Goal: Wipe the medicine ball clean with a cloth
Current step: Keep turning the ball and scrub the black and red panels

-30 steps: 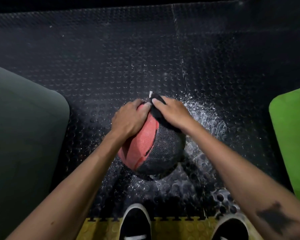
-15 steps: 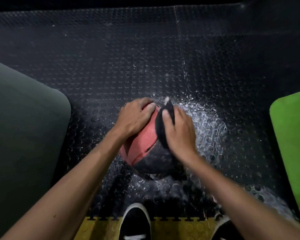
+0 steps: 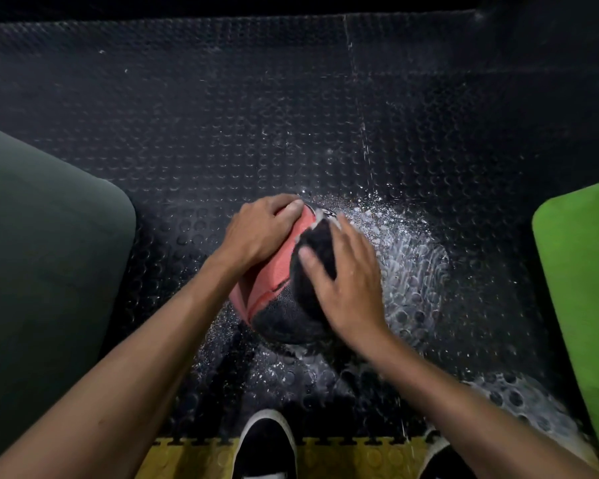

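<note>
Head view: I wipe a medicine ball (image 3: 277, 288) on the studded gym floor (image 3: 256, 115), just ahead of my shoes.

My right hand (image 3: 346, 281) lies flat on the ball's upper right side, fingers (image 3: 313, 267) spread and straight, pressing a dark cloth (image 3: 320, 243) against the black panel. My left hand (image 3: 260, 229) rests on the ball's top left, fingers curved over the red panel to steady it. Both hands are about equally near; the red panel lies left of the cloth, likely next. White specks fan out on the floor right of the ball.
</note>
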